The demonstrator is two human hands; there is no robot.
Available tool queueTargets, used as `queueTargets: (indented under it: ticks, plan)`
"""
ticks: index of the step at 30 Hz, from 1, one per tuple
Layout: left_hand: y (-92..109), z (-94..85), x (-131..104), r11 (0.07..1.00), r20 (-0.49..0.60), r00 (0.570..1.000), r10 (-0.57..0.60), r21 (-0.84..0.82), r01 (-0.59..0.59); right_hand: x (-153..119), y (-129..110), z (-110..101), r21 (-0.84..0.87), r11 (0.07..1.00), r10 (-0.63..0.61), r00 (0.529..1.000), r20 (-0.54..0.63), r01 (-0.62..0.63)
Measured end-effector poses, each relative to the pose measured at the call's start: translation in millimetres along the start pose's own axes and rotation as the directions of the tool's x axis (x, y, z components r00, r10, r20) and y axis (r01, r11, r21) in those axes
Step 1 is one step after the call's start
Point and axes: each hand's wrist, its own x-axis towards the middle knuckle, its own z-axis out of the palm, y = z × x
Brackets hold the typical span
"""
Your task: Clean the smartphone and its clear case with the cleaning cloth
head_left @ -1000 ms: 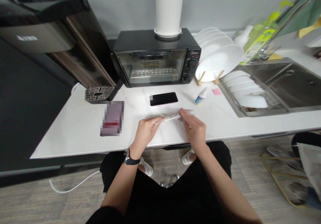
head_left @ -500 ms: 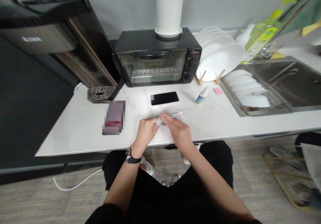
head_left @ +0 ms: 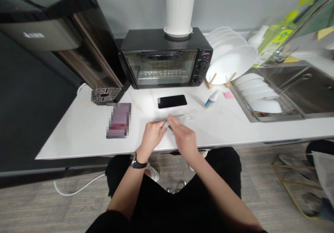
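Both hands meet over the front of the white counter. My left hand (head_left: 153, 135), with a watch on the wrist, pinches one end of a pair of clear-framed glasses (head_left: 184, 117). Fingers of my right hand (head_left: 184, 135) close over the middle of the glasses and are blurred; whether a cloth lies under them is hidden. Just beyond lies a black-screened phone (head_left: 172, 102). A small spray bottle (head_left: 211, 99) stands to the right, beside a pink sticky note (head_left: 228, 95). The blurred-out purple packet (head_left: 120, 120) rests at the left.
Behind the phone is a toaster oven (head_left: 167, 66) with a white pot (head_left: 180, 10) on top. A drinks machine (head_left: 88, 55) stands at the left. White plates (head_left: 229, 62) in a rack and a sink (head_left: 308, 87) are at the right.
The right hand has shifted slightly over the glasses, and the pale material seen around its fingers shows less. The whole view has moved a little.
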Motion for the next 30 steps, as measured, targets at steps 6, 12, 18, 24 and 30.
queueTargets:
  ticks: [6,12,18,24,30]
  plan:
    - [3.2,-0.9,0.4,0.999,0.003,1.000,0.015,-0.040,-0.015,-1.0,9.6,-7.5,-0.018,0.993,0.116,0.983,-0.139,-0.120]
    - [3.6,1.1,1.5,0.998,-0.023,1.000,-0.002,-0.057,0.001,2.5,1.0,-5.7,0.018,1.000,-0.011,0.999,0.036,0.010]
    - [14.1,-8.0,2.6,0.989,-0.150,0.988,-0.043,-0.145,0.022,9.1,18.5,-18.7,0.148,0.975,0.190,0.970,-0.154,-0.168]
    - [32.6,-19.1,4.8,0.927,-0.286,0.955,-0.082,-0.372,-0.032,6.1,29.3,-24.8,0.222,0.943,0.289,0.942,-0.170,-0.249]
    - [41.3,-10.8,12.5,0.945,-0.259,0.965,0.050,-0.302,-0.130,4.2,4.1,-35.8,0.213,0.977,0.081,0.944,-0.320,-0.011]
